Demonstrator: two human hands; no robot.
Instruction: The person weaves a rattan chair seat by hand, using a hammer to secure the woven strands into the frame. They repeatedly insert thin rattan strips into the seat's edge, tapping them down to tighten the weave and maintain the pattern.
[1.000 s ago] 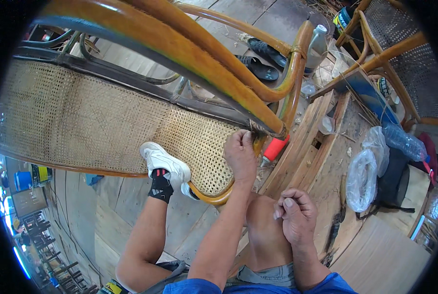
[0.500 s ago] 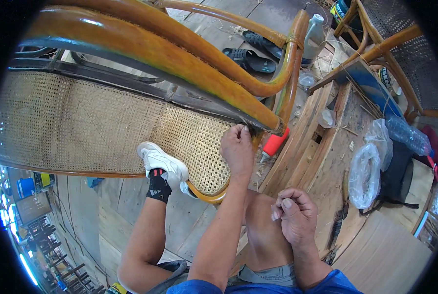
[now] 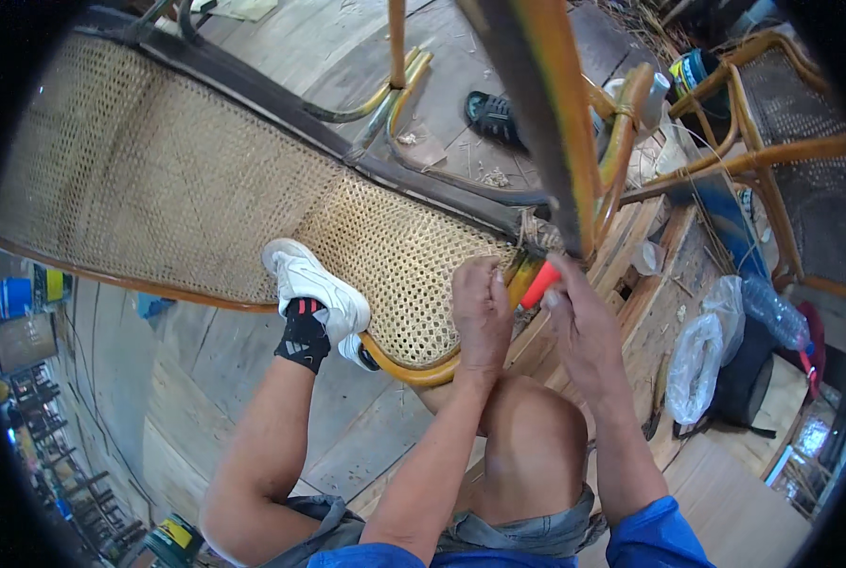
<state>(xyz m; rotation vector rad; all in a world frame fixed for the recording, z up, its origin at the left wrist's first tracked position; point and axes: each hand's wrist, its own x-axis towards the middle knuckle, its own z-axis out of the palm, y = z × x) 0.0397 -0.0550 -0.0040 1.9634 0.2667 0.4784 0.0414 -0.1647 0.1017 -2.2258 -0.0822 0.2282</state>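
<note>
My left hand (image 3: pixel 484 317) is closed at the rounded corner of a cane seat (image 3: pixel 395 270), beside its yellow-brown rim. Whatever its fingers hold is hidden. At the right of that corner my right hand (image 3: pixel 584 322) closes its fingers and thumb around the end of a red squeeze bottle (image 3: pixel 538 284) with a pale nozzle. A thick curved rattan pole (image 3: pixel 574 142), brown and dark, rises just beyond my hands. Frayed binding (image 3: pixel 539 230) wraps a joint of the dark rail (image 3: pixel 432 189) behind the seat. My white shoe (image 3: pixel 319 284) rests on the cane.
Wooden beams (image 3: pixel 660 303) lie at my right with a clear plastic cup (image 3: pixel 647 256) on them. Plastic bags (image 3: pixel 697 355), a clear bottle (image 3: pixel 773 312) and a black bag (image 3: pixel 740 388) are farther right. Another rattan chair (image 3: pixel 783 142) stands at the far right, and a black sandal (image 3: pixel 492 118) behind.
My right hand has risen from above my knee to the red bottle. The rattan poles have swung across to the right, uncovering more of the dark rail. My left hand stays by the seat corner.
</note>
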